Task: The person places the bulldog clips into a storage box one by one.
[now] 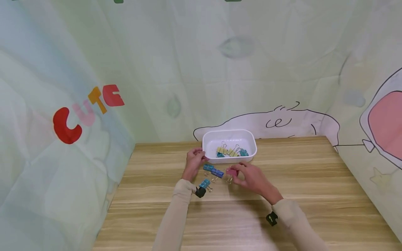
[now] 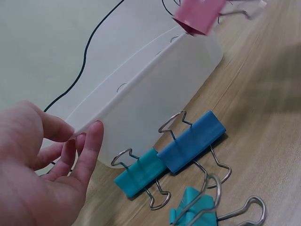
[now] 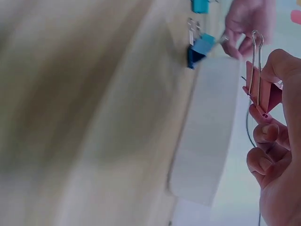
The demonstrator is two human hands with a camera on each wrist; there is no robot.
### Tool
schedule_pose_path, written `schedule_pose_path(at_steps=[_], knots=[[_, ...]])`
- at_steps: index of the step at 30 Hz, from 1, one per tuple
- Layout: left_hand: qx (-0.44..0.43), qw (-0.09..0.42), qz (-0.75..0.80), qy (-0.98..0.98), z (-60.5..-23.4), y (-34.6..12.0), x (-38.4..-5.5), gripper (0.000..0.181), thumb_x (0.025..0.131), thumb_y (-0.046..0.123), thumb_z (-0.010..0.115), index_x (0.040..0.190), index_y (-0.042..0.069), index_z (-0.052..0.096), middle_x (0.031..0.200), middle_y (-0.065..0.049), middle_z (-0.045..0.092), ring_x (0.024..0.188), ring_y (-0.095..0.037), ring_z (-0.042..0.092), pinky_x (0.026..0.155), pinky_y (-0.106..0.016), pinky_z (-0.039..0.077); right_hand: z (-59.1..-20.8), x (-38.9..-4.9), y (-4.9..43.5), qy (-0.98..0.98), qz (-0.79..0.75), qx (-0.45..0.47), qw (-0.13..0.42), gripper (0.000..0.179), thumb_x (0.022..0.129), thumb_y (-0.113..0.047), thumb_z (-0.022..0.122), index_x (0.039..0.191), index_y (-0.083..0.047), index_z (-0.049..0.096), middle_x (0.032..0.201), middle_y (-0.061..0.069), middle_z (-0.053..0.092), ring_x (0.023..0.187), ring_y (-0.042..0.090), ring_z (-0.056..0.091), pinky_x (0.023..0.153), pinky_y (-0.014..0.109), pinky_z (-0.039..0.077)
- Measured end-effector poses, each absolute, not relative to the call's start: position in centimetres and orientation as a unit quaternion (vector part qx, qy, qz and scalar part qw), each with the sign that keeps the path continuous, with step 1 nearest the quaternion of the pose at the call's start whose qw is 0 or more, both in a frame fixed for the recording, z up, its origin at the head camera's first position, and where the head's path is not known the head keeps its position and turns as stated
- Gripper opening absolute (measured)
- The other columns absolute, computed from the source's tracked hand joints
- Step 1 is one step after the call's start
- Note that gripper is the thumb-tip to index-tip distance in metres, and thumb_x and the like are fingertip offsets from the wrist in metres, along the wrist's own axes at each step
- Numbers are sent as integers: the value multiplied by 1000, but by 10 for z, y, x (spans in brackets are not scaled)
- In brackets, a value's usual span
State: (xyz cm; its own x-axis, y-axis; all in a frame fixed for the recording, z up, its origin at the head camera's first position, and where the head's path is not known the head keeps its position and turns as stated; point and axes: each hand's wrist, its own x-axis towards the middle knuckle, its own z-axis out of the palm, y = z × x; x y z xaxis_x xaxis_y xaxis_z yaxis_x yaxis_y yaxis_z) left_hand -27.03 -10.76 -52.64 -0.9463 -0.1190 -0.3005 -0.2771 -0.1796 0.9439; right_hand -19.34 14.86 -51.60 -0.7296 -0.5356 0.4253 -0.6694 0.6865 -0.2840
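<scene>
Right hand [image 1: 252, 177]: grasping a pink clip [image 1: 231, 172] between thumb and fingers. The pink clip is held up off the table [image 1: 289, 160], near the front wall of the white tub [image 1: 230, 160] and to the right of the loose clips. In the head view its wire handles point toward the person.

Left hand [image 1: 193, 162]: grasping the white tub at its near left corner, thumb and fingers pinching the rim (the left wrist view shows this hold most plainly). The tub stands upright on the table, close to the printed cloth [image 1: 194, 69] behind it.

Three clips lie loose on the table. A teal clip [image 1: 208, 167] is just in front of the tub, beside the left hand. A blue clip [image 1: 217, 173] lies end to end with it. A second teal clip [image 1: 205, 183] sits nearer the person, apart from the tub.

Contents of the tub: two yellow clips [image 1: 233, 152], wire handles raised, with further teal pieces [image 1: 243, 152] among them; the exact count of these cannot be determined.
</scene>
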Motion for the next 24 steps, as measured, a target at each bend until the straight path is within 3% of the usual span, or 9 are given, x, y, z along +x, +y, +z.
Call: schedule_pose_path(at_steps=[6, 9, 14, 19, 24], knots=[[-153, 53, 751, 640, -527, -107, -270, 36, 102, 0, 59, 136, -12, 53, 125, -29, 57, 93, -28, 67, 79, -26, 64, -497, -214, 151, -900, 223, 329, 180, 30, 84, -21, 80, 112, -12, 74, 102, 8, 72, 79, 21, 65, 64, 38, 60], [-155, 53, 750, 640, -526, -107, -270, 36, 102, 0, 59, 136, -11, 53, 122, -25, 57, 101, -34, 68, 80, -27, 64, -486, -223, 154, -903, 224, 320, 181, 29, 86, -23, 78, 111, -11, 74, 101, 9, 71, 79, 23, 66, 65, 38, 61], [-146, 50, 757, 635, -525, -106, -269, 36, 102, -2, 59, 136, -13, 52, 128, -31, 55, 101, -35, 68, 78, -26, 64, -469, -237, 156, -908, 222, 309, 174, 32, 88, -26, 77, 115, -9, 72, 106, 13, 72, 84, 27, 67, 71, 41, 63], [-145, 47, 757, 635, -526, -107, -270, 36, 101, -2, 59, 135, -13, 52, 120, -26, 57, 98, -33, 68, 78, -27, 64, -455, -252, 155, -914, 228, 295, 158, 35, 89, -26, 77, 119, -8, 72, 111, 14, 71, 88, 28, 66, 76, 43, 63], [-151, 50, 752, 640, -525, -107, -269, 36, 101, -1, 59, 136, -12, 53, 118, -25, 57, 107, -40, 67, 79, -27, 64, -446, -263, 154, -917, 233, 288, 147, 34, 90, -26, 76, 119, -8, 71, 112, 14, 71, 91, 28, 66, 79, 44, 64]])
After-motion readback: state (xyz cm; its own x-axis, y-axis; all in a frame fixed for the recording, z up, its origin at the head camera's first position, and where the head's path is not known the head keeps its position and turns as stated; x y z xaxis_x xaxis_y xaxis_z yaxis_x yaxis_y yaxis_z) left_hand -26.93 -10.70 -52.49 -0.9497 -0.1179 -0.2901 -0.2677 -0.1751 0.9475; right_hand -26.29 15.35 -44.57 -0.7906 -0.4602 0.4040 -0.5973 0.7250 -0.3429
